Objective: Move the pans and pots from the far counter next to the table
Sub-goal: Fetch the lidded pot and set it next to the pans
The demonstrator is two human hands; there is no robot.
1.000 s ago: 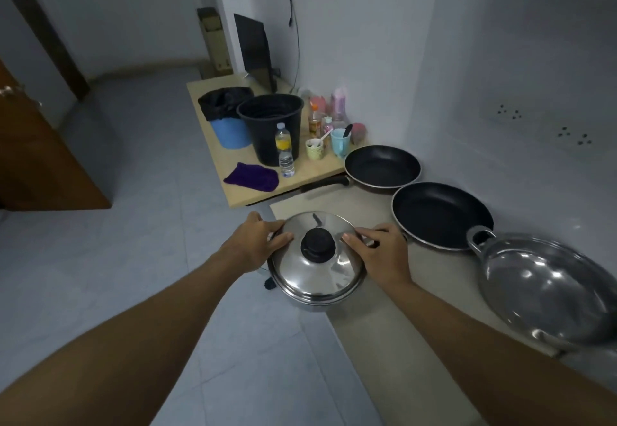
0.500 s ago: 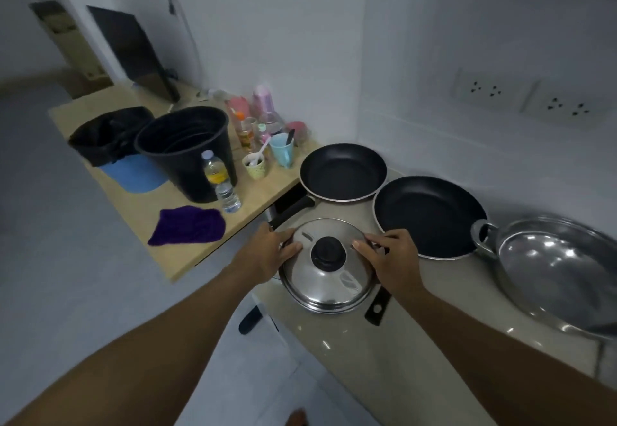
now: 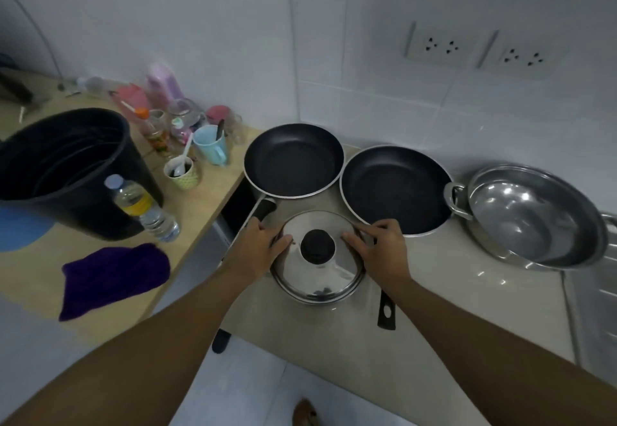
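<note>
A steel pot with a shiny lid and black knob [image 3: 317, 268] rests on the beige counter [image 3: 467, 295], near its left front corner. My left hand [image 3: 258, 247] grips its left side and my right hand [image 3: 377, 252] grips its right side. Behind it lie two black non-stick frying pans, one at the left [image 3: 293, 160] and one to its right [image 3: 395, 188], whose handle runs under my right hand. A steel wok with loop handles [image 3: 531, 215] sits further right.
A wooden table [image 3: 213, 188] adjoins the counter on the left, holding a black bucket [image 3: 66, 171], a water bottle [image 3: 140, 205], a purple cloth [image 3: 113, 278], cups and bottles. Two wall sockets [image 3: 440, 46] sit above the counter. A sink edge shows at far right.
The pot came in from beyond the counter's edge and now sits on the counter in front of the two frying pans. My view moved closer and turned right.
</note>
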